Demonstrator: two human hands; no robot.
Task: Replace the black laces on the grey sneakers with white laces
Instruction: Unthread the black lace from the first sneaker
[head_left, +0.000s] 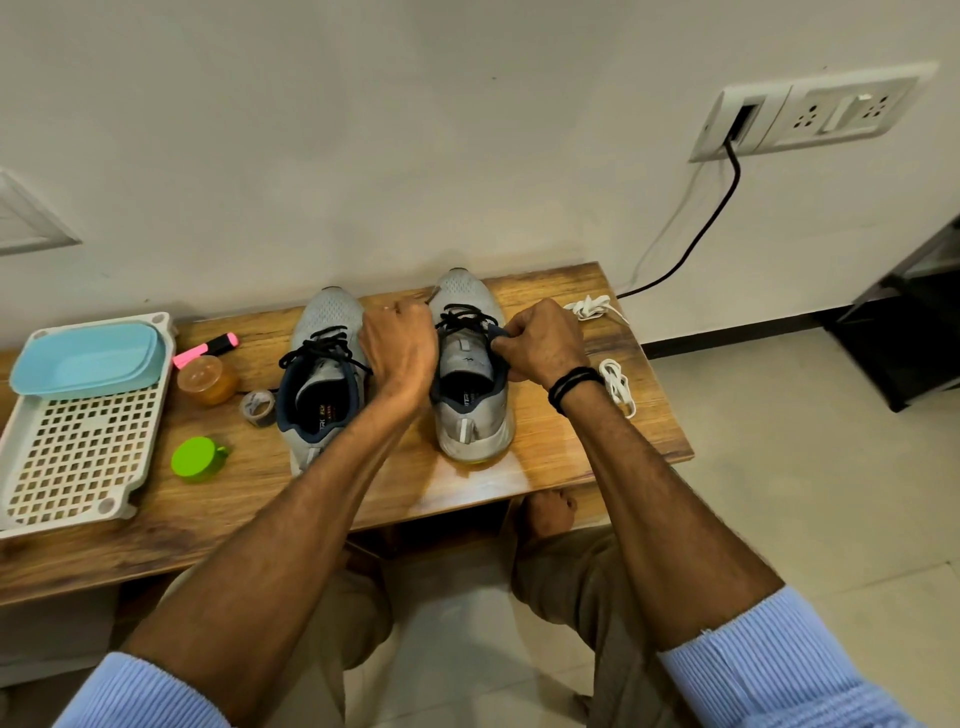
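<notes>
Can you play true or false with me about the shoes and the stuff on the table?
1. The left sneaker and the right sneaker both wear black laces. True.
2. The white laces are in the tray. False: they lie on the bench, to the right of the sneakers.
3. The right hand pinches the right sneaker's edge. True.
4. The pink highlighter is in the blue box. False: it lies on the bench beside the jar.
</notes>
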